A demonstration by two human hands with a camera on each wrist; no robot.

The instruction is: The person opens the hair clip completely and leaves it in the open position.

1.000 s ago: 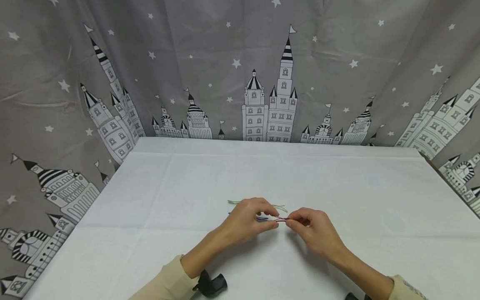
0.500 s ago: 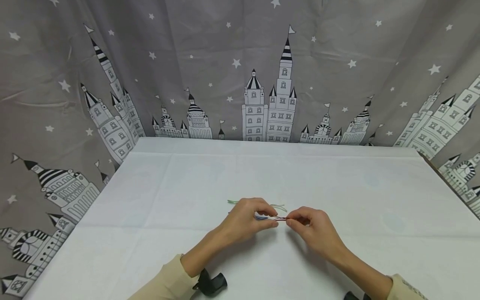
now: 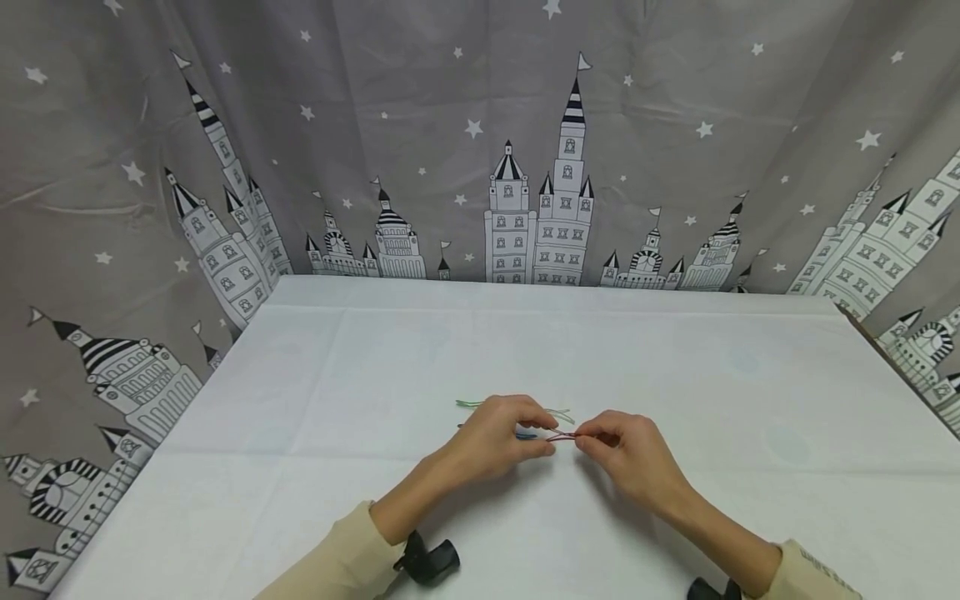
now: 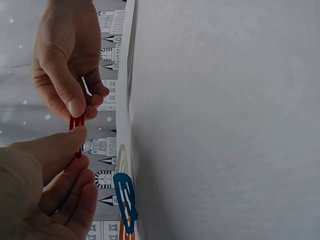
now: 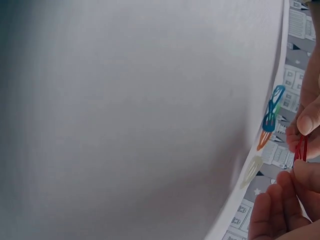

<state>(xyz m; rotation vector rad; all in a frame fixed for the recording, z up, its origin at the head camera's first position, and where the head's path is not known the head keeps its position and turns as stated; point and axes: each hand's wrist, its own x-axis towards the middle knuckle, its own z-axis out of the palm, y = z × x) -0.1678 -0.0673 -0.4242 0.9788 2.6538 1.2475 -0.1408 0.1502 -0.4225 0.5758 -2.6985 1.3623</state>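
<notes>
A red snap hair clip [image 3: 564, 436] is held just above the table between my two hands. My right hand [image 3: 633, 458] pinches one end of it between thumb and fingertips. At the other end, the thumb and fingers of my left hand [image 3: 487, 442] hold the clip, with part of it visible in the left wrist view as a narrow red frame [image 4: 77, 123]. Beyond the hands lies a blue snap clip [image 5: 273, 107], partly hidden by my left hand in the head view. An orange clip [image 5: 263, 141] and a whitish clip [image 5: 251, 171] lie near it.
A green clip [image 3: 469, 404] lies on the white-covered table [image 3: 337, 375] behind my left hand, partly hidden by it. The grey curtain [image 3: 420, 100] with printed castles hangs behind the table's far edge. Black wrist devices [image 3: 429, 562] sit at my sleeves.
Both hands stay almost in place on the red hair clip. My right hand has risen very slightly, and my left forearm has shifted a little to the right.
</notes>
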